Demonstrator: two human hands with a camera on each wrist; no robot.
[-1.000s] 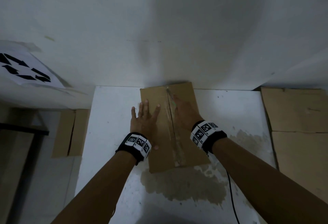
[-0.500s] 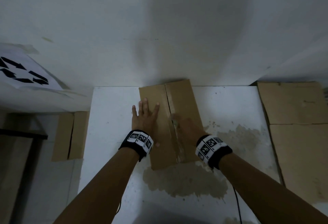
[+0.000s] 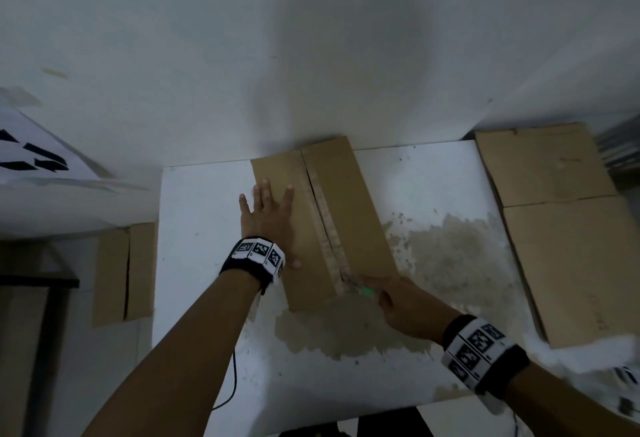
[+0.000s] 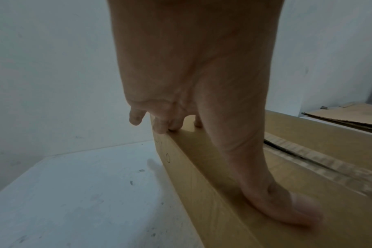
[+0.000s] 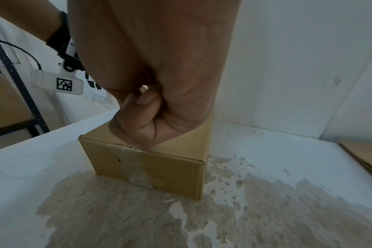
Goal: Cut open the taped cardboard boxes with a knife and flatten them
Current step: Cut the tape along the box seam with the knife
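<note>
Box: I am viewing a brown rectangular cardboard box [image 3: 349,208] that is standing on the white, stained table top [image 3: 207,229], its far end against the white wall [image 3: 311,56].
Seam: I am seeing the taped centre seam [image 3: 323,215] gaping along the lid, from the far end to the near edge.
Left hand: I am pressing my left hand [image 3: 268,218] flat on the left half of the lid, fingers straight and spread, the fingertips [image 4: 159,127] reaching the lid's left edge.
Right hand: I am clenching my right hand [image 3: 405,305] round a knife with a green handle [image 3: 367,292] at the near end of the seam; the blade itself is too small for me to make out.
Surroundings: I am noting flattened brown cardboard sheets [image 3: 561,229] lying at the table's right side.
</note>
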